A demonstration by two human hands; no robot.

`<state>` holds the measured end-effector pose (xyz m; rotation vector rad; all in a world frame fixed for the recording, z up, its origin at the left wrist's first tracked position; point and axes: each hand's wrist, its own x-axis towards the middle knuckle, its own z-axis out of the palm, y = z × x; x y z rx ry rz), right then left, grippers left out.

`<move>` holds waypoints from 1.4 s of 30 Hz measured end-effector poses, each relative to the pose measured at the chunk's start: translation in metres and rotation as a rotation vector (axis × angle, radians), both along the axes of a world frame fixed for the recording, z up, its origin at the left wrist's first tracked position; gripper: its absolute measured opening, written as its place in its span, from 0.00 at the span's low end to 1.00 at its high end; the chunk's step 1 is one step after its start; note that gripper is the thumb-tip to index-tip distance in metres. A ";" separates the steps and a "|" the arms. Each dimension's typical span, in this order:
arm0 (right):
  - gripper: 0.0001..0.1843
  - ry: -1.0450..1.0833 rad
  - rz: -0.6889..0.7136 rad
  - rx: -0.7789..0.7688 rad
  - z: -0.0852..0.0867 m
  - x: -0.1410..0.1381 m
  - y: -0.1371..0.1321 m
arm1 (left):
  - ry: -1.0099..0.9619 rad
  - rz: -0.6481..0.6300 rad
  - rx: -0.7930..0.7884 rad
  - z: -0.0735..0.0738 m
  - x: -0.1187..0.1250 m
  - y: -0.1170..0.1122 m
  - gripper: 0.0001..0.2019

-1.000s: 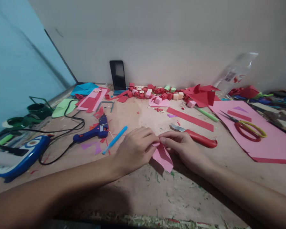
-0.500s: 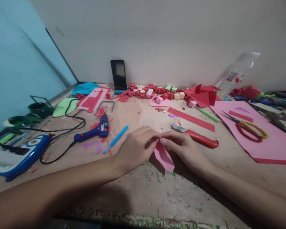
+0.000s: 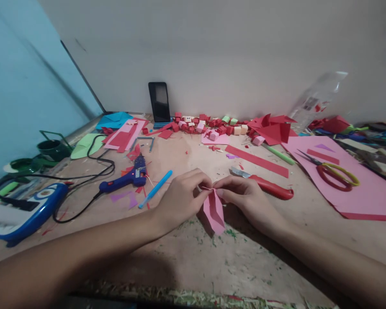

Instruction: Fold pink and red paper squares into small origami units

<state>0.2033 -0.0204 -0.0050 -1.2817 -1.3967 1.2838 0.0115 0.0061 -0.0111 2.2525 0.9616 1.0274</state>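
While the glue gun (image 3: pixel 128 178) is parked toward the desk's left edge, the left hand (image 3: pixel 180 199) is clamped on the folded pink paper (image 3: pixel 214 210), propped tip-down near the front edge for steadiness and pinched likewise by the right hand (image 3: pixel 244 199), the red cutter (image 3: pixel 266 185) laid just behind.

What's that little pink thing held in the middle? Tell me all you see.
The pink paper piece is small, matte and folded, with a crease down its middle, like thin craft paper. The left hand and right hand pinch its top end between their fingertips. It hangs tilted, lower tip toward the person, close over the worn table; whether it touches is unclear.
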 end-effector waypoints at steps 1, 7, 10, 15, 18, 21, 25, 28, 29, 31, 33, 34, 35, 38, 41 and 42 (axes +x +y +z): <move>0.07 -0.002 -0.001 -0.008 0.000 0.000 0.000 | 0.005 0.003 0.019 0.000 0.000 0.000 0.08; 0.07 0.039 -0.012 -0.042 -0.001 0.001 0.001 | 0.020 -0.073 0.170 -0.004 -0.002 -0.002 0.09; 0.07 0.067 -0.033 -0.055 -0.002 0.002 0.001 | 0.028 -0.106 0.244 -0.006 -0.002 -0.002 0.07; 0.07 0.187 -0.065 -0.095 -0.007 0.005 0.002 | 0.082 -0.125 0.312 -0.003 -0.003 -0.003 0.04; 0.08 0.280 -0.067 -0.138 -0.011 0.006 0.002 | 0.067 -0.132 0.306 0.001 -0.003 -0.005 0.05; 0.08 0.316 -0.062 -0.156 -0.012 0.005 0.003 | 0.017 -0.142 0.271 0.002 -0.003 -0.005 0.08; 0.08 0.311 -0.065 -0.147 -0.011 0.005 0.003 | -0.043 -0.127 0.177 0.002 -0.002 -0.004 0.07; 0.08 0.308 -0.050 -0.135 -0.012 0.006 0.004 | -0.083 -0.129 0.102 0.003 -0.001 -0.002 0.06; 0.08 0.302 -0.046 -0.132 -0.013 0.006 0.004 | -0.094 -0.129 0.075 0.003 -0.001 -0.001 0.06; 0.09 0.287 -0.040 -0.122 -0.014 0.006 0.004 | -0.107 -0.124 0.011 0.004 0.000 0.000 0.05; 0.10 0.268 -0.028 -0.112 -0.013 0.006 0.004 | -0.113 -0.109 -0.059 0.005 0.000 0.001 0.04; 0.11 0.259 -0.020 -0.105 -0.012 0.006 0.003 | -0.112 -0.098 -0.096 0.005 0.001 0.001 0.03; 0.12 0.251 -0.014 -0.096 -0.011 0.005 0.003 | -0.110 -0.086 -0.132 0.006 0.001 0.001 0.02; 0.14 0.240 -0.011 -0.079 -0.009 0.005 0.002 | -0.106 -0.059 -0.222 0.009 0.001 0.001 0.03; 0.13 0.244 -0.040 -0.099 -0.010 0.006 0.002 | -0.130 -0.062 -0.270 0.012 0.002 0.000 0.05; 0.13 0.259 -0.050 -0.114 -0.011 0.006 0.001 | -0.143 -0.068 -0.282 0.012 0.002 0.001 0.05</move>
